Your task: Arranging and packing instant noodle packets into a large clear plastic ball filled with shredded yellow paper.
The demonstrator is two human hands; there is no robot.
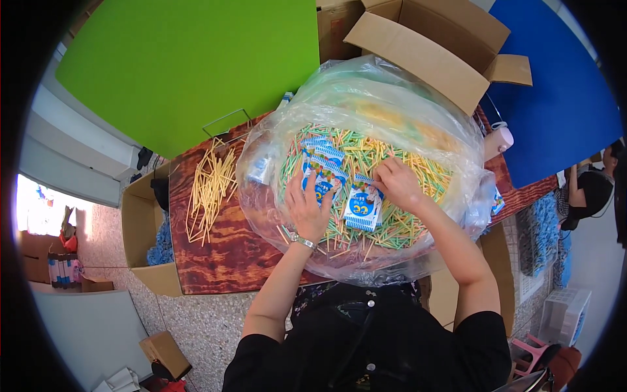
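A broad heap of thin pastel sticks (418, 225), green, yellow and pink, fills a clear plastic bag (261, 215) opened wide before me. Several small blue-and-white packets (324, 155) lie overlapping on the heap's left part. My left hand (308, 210) rests over them with its fingers spread, palm down. Right of it, a single blue-and-white packet (361, 208) lies on the sticks. At this packet's upper right corner, my right hand (398, 185) has its fingers curled and pinched together. Its fingertips are partly hidden; a pinkish stick end shows just beyond the knuckles.
Loose yellow sticks (212, 189) lie on the reddish wood-grain table (215, 264), left of the bag. Beyond the bag stands an open cardboard box (424, 55), between a green panel (196, 65) and a blue panel (555, 85). A pink cup (499, 142) stands at right.
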